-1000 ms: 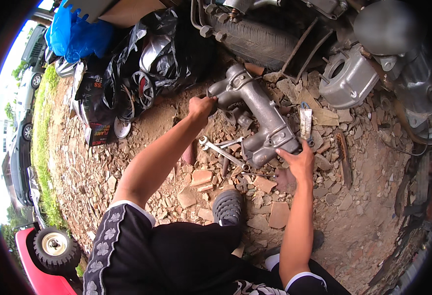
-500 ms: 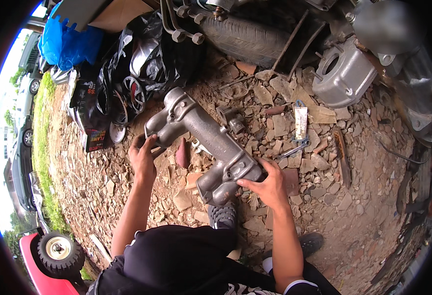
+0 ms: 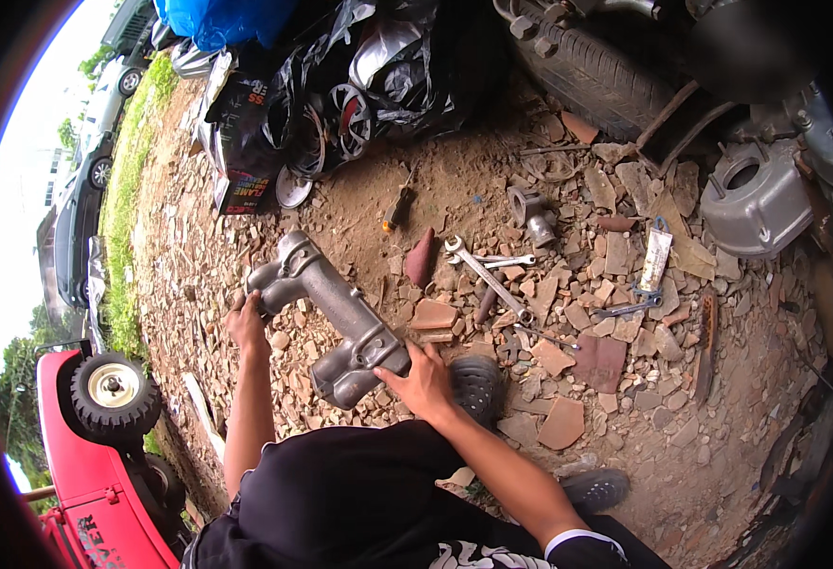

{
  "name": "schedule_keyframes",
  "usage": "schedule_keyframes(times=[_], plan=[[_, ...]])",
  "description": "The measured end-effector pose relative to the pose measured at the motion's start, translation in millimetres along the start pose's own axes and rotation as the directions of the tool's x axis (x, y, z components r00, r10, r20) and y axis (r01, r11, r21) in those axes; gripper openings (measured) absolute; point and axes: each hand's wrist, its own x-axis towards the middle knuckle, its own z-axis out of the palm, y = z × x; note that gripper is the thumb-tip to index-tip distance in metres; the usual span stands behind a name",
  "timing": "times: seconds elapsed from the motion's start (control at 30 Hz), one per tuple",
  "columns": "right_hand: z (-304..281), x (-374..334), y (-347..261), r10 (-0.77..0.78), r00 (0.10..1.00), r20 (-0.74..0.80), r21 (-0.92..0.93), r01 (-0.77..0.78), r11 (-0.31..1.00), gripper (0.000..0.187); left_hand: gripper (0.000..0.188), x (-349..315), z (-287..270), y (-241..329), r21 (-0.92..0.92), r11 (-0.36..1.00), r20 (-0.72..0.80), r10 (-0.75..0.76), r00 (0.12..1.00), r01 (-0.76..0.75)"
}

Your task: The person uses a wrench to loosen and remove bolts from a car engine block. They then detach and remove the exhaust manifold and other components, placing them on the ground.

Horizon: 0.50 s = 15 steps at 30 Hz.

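Observation:
A grey cast-metal engine manifold (image 3: 336, 308) is held between my two hands, slanting from upper left to lower right above the rubble. My left hand (image 3: 244, 324) grips the port at its left end; some of those fingers are hidden behind the metal. The lower right end rests in my right hand (image 3: 426, 382), thumb on the near side and fingers around the edge. To the right of the manifold, a large combination wrench (image 3: 494, 283) lies across a smaller wrench (image 3: 511, 261). A screwdriver (image 3: 398, 209) with a dark and yellow handle lies beyond it.
Black plastic bags (image 3: 407, 71) and a tyre (image 3: 596, 81) line the far side. A grey metal housing (image 3: 758, 209) stands at the far right, with a white tube (image 3: 656, 258) nearby. A small metal elbow (image 3: 532, 218) lies among broken tiles. A red vehicle (image 3: 103, 465) is at left.
The manifold has moved left and toward my left side, still in both hands. The view has shifted to the right, uncovering the wrenches and the screwdriver.

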Motion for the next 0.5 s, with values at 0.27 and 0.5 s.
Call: schedule_keyframes(times=[0.27, 0.5], plan=[[-49.3, 23.3, 3.3, -0.162, 0.987, -0.005, 0.071, 0.162, 0.984, 0.038, 0.046, 14.8, -3.1, -50.6, 0.438, 0.897, -0.150, 0.010, 0.989, 0.057], [-149.4, 46.8, 32.2, -0.065, 0.954, -0.294, -0.117, 0.031, 0.993, 0.033, 0.066, 14.6, 10.4, -58.5, 0.580, 0.803, -0.236, 0.009, 0.972, 0.133]])
